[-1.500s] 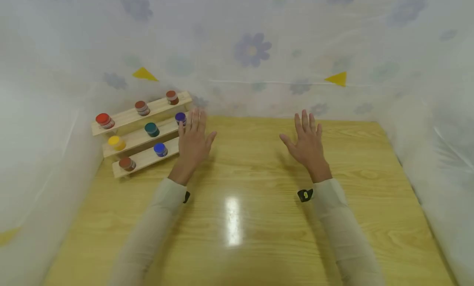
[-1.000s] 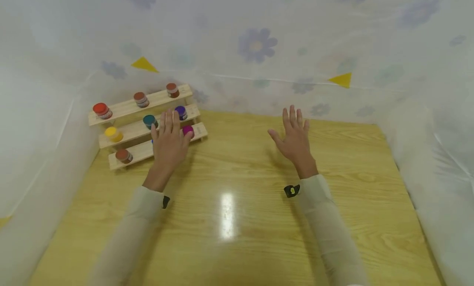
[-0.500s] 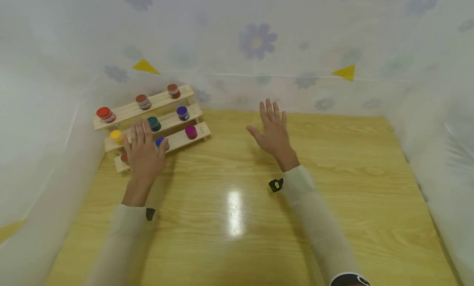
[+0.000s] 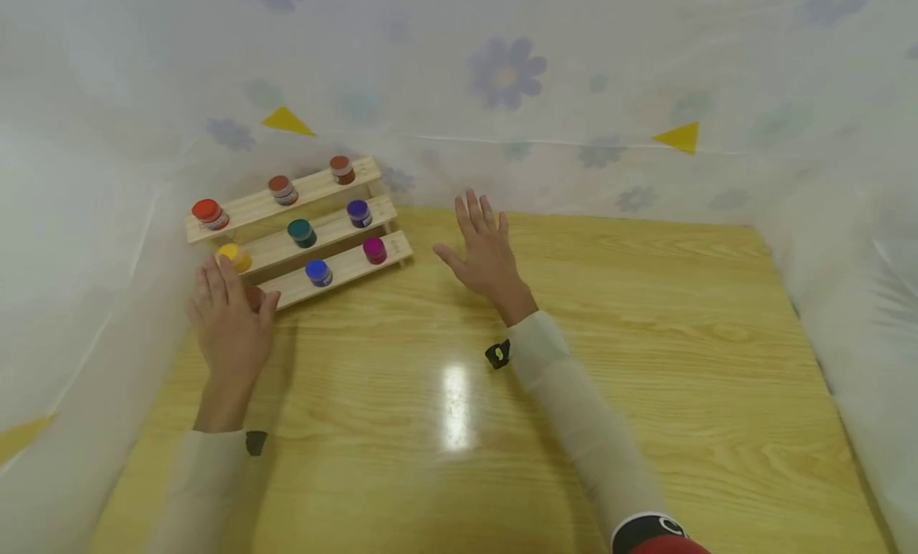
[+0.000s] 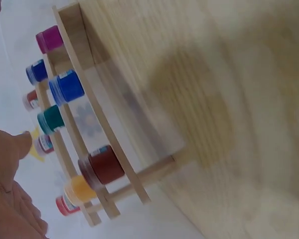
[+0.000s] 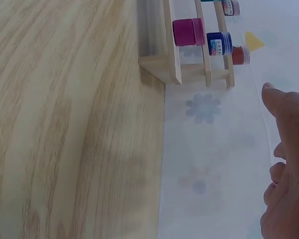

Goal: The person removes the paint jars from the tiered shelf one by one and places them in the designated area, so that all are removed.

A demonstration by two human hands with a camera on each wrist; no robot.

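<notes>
A three-tier wooden rack (image 4: 347, 269) with small paint jars stands at the back left of the table. My left hand (image 4: 233, 335) is held with straight fingers over the rack's left end, overlapping the brown jar (image 4: 254, 297) on the lowest tier and reaching the yellow jar (image 4: 235, 257) in the head view. The left wrist view shows the same brown jar (image 5: 104, 167) upright, with the hand (image 5: 12, 184) apart from it. To the right of the rack, my right hand (image 4: 484, 255) is spread with nothing in it. The magenta jar (image 4: 374, 250) is the jar nearest to it.
Other jars on the rack are red (image 4: 210, 214), teal (image 4: 302, 233), violet (image 4: 359, 213), blue (image 4: 319, 273) and two brownish ones on top. White flowered sheeting (image 4: 502, 76) with yellow triangles walls the wooden table (image 4: 645, 339). A red-and-black item (image 4: 649, 530) lies at the lower right sleeve.
Both hands have moved left. The left hand has passed across the rack to its left end, uncovering the blue and magenta jars; the right hand has come closer to the rack. The jars stay put.
</notes>
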